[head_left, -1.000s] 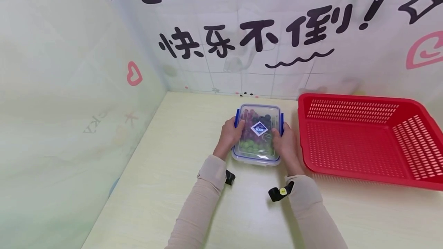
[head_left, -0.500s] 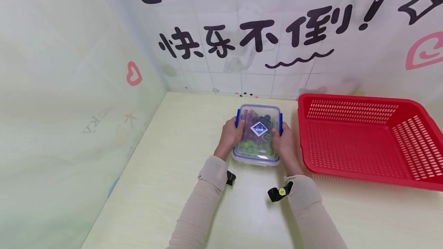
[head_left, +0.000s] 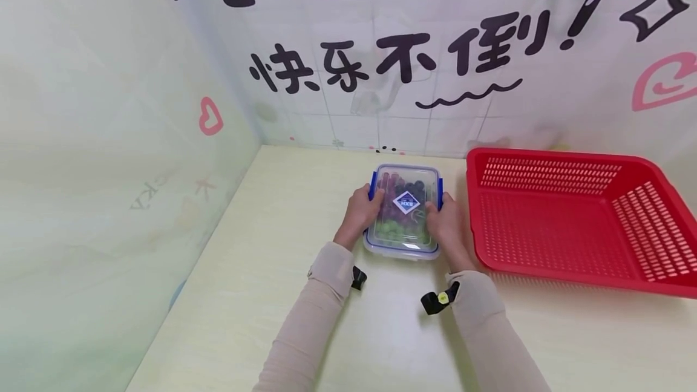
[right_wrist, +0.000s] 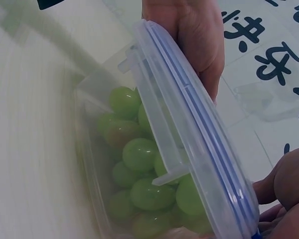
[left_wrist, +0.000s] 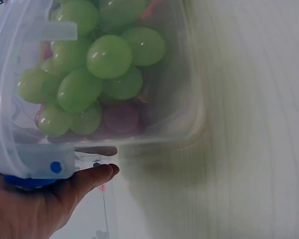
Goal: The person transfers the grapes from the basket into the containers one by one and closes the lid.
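Observation:
A clear plastic food container [head_left: 402, 242] with a blue-edged lid sits on the table, both hands around its sides. Through its walls show green grapes [left_wrist: 109, 57], with reddish-purple grapes [head_left: 389, 186] and dark ones farther back. My left hand [head_left: 360, 210] grips the left side, its thumb over the lid's edge near the blue side latch [head_left: 373, 185]. On the opposite side my right hand [head_left: 448, 222] grips in the same way, thumb on the lid near the label [head_left: 406, 202]. The right wrist view shows the lid [right_wrist: 224, 164] lying along the container's top; the fingers' undersides are partly hidden.
A red perforated plastic basket [head_left: 550, 235] stands just right of the right hand. Behind the pale table [head_left: 283, 210] hangs a white backdrop [head_left: 348, 129] with dark lettering, and another sheet borders the left side.
The head view has shifted very slightly, moving the scene a little to the left. Both hands keep their hold on the container, which stays in about the same place.

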Motion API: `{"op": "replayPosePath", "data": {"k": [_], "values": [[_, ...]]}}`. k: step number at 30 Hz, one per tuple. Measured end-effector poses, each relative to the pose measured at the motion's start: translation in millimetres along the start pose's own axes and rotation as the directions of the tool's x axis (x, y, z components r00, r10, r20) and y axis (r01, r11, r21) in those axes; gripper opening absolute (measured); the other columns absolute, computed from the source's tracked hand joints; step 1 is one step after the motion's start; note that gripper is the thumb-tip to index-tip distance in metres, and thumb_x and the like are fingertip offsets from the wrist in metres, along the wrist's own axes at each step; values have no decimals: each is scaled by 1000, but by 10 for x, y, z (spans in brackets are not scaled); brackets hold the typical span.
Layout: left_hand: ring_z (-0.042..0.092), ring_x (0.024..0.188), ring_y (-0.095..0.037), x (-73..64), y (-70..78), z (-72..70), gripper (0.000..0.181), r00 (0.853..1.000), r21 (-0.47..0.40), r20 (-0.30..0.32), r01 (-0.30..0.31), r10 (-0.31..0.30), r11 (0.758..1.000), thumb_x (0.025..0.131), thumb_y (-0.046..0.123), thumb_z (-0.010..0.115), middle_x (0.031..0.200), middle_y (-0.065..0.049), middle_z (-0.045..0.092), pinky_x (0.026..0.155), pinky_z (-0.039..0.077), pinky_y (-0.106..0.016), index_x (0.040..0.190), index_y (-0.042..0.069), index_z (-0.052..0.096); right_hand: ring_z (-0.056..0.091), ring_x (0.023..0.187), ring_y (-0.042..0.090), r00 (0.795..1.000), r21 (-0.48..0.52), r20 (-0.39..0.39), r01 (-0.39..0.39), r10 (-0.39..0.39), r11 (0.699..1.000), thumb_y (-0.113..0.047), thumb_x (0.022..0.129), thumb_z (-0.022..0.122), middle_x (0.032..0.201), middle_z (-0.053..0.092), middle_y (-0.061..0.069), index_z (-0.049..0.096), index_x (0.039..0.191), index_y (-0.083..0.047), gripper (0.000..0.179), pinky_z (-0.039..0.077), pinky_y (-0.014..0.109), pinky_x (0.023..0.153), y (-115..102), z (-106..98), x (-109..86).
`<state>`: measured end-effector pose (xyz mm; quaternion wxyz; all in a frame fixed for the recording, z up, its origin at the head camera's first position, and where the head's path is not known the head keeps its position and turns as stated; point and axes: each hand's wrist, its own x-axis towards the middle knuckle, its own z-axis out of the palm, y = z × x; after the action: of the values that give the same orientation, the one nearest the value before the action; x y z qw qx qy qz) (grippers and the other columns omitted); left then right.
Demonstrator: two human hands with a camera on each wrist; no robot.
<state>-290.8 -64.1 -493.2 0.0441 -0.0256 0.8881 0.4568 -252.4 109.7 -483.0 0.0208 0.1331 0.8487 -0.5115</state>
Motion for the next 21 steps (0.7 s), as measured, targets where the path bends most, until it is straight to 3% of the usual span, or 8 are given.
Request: {"op": "replayPosePath", "data": {"k": [3,6,8,15,21], "values": [[64,105,-31,15,22,-7,40,1000,18,1,-8,8,1000,104,31,48,116,-21,65,91,54,-41,125,-2,57,49,121,41,1000,-10,-3,7,-7,1000,-10,103,46,132,51,33,41,138,13,42,40,53,108,-24,-18,20],[48,135,-36,29,37,-7,57,1000,39,9,-4,4,999,105,30,47,147,-24,47,111,40,-44,150,-2,36,48,129,42,1000,-74,1,22,-22,997,-11,103,48,140,47,33,35,145,11,49,39,53,110,-38,-36,34],[35,143,-36,36,42,-5,63,1000,52,13,-1,1,999,105,29,46,156,-23,34,117,31,-44,155,-2,24,46,133,43,999,-126,10,37,-36,991,-12,103,48,145,44,32,30,149,10,54,39,54,110,-38,-42,40],[39,139,-43,43,62,-11,69,998,120,38,-57,53,991,104,34,48,152,-30,36,114,34,-50,155,-3,21,48,130,39,984,-260,-12,170,-179,951,-12,100,53,146,45,25,29,152,3,59,38,53,111,-37,-45,16],[34,142,-43,10,107,-63,75,998,272,40,-49,40,961,103,44,46,159,-25,26,113,30,-61,159,7,14,50,128,43,952,-431,4,277,-305,859,-23,100,57,143,48,27,36,149,6,60,41,55,107,-116,-85,-57]]}}
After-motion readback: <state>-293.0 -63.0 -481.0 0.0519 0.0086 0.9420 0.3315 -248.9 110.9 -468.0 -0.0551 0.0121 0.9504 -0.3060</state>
